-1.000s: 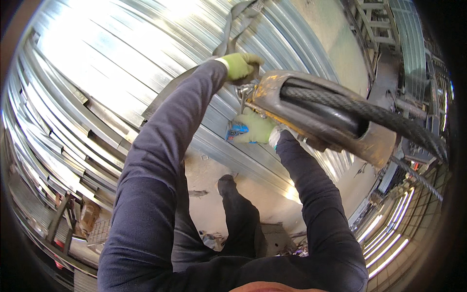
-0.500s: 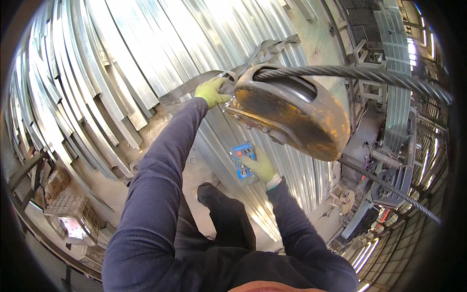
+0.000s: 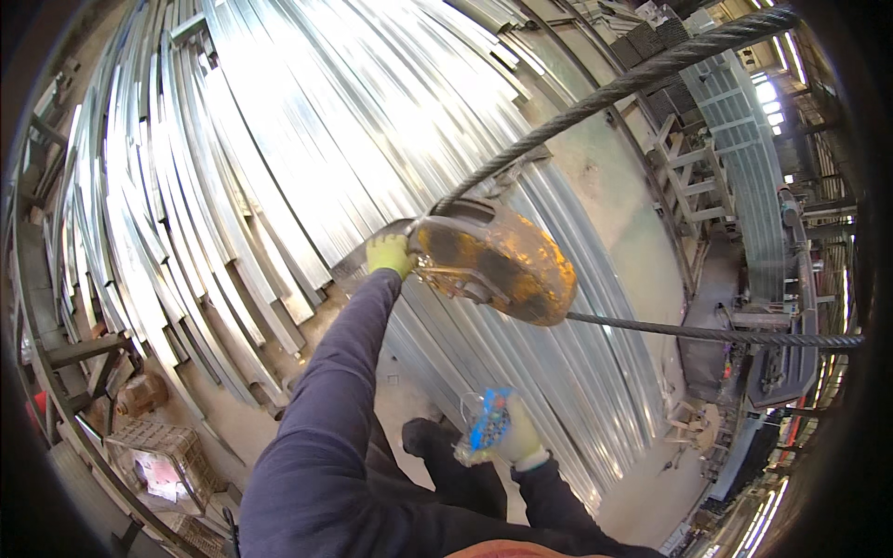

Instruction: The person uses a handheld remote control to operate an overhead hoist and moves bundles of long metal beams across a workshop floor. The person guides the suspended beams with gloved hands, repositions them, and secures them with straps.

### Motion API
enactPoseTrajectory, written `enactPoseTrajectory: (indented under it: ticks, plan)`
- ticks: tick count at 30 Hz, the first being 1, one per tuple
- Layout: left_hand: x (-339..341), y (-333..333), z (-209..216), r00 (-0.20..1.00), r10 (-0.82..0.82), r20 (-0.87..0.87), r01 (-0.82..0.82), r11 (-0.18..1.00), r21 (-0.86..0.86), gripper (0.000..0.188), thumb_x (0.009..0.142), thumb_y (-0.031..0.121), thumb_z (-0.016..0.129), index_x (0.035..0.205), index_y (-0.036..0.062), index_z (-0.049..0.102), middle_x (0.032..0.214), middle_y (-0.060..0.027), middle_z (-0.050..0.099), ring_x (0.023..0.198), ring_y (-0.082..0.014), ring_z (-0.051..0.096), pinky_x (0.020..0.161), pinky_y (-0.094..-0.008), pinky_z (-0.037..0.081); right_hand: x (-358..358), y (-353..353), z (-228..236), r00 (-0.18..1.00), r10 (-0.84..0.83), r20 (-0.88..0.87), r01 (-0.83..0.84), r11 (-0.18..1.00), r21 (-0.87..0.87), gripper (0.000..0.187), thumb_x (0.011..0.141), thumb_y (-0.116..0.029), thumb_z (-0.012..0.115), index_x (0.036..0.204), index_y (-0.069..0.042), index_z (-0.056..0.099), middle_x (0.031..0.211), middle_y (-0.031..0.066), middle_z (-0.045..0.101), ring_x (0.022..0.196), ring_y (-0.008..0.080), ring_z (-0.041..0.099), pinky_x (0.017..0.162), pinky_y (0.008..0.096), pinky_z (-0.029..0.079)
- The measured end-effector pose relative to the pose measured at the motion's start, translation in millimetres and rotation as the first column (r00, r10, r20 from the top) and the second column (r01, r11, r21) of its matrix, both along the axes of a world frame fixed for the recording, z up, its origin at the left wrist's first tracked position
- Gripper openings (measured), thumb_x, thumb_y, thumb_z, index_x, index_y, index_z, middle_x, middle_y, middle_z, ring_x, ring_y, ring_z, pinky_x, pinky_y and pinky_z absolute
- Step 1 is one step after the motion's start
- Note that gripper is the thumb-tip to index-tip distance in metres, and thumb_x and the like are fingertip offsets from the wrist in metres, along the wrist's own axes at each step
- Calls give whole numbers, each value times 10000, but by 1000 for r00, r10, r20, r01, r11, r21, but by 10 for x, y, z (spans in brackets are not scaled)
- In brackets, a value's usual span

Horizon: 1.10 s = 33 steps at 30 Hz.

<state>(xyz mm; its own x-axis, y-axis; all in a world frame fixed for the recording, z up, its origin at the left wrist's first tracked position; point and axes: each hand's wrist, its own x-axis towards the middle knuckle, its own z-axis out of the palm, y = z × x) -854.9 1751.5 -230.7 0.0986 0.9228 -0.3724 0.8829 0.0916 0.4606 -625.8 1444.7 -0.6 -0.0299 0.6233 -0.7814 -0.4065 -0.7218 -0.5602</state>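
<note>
My left hand, in a yellow-green glove, is closed on the near left end of a worn yellow and black crane hook block; the fingers' far side is hidden. A grey lifting strap runs up to that end, beside the hand. Lower right, my gloved right hand holds a blue remote control with small buttons, wrapped in clear plastic. The block hangs tilted over long metal profiles.
Thick wire ropes slant to the upper right, and another rope runs right. Stacked shiny steel profiles spread across the far left. A wire crate stands lower left, machinery at the right.
The hook block now appears lower, further left and smaller, with my left hand still on it. My right hand and the remote have moved lower and nearer my body. The view has turned.
</note>
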Motion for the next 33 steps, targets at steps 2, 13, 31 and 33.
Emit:
enactPoseTrajectory:
  ticks: [2, 13, 31, 33]
  plan:
    - [117, -35, -99, 1000, -16, -15, 17, 999, 32, 470, 861, 425, 725, 1229, 137, 676, 1296, -135, 675, 1293, -339, 566, 1132, -519, 353, 95, -185, -73, 998, -66, 0, 66, 998, 2, 629, 1057, -596, 472, 1385, -64, 551, 1194, 128, 692, 1072, 284, 684, 949, 456, 560]
    - [481, 140, -40, 946, -316, -68, 319, 882, 346, 635, 731, 473, 842, 1236, 134, 660, 1201, -79, 688, 1229, -295, 583, 1140, -514, 338, 284, -954, -485, 964, -264, 4, 264, 962, -63, 564, 1080, -506, 466, 1391, -49, 576, 1216, 116, 697, 1113, 269, 686, 990, 440, 554]
    - [457, -2632, 2389, 505, -254, 824, 583, 805, -109, 791, 898, 332, 840, 1521, 25, 460, 1311, -139, 654, 1216, -210, 611, 1016, -352, 521, 328, -419, 782, 876, -463, 135, 406, 859, 311, 490, 1053, -457, 590, 1291, -33, 649, 1088, 46, 698, 930, 146, 673, 844, 310, 551]
    - [583, -3012, 2832, 378, -13, 926, 503, 842, -194, 749, 916, 230, 828, 1519, 16, 439, 1235, -111, 682, 1124, -195, 644, 966, -328, 542, 276, -404, 1062, 889, -458, -11, 444, 854, 271, 478, 1040, -451, 613, 1279, -38, 655, 1068, 39, 701, 894, 140, 664, 821, 303, 547]
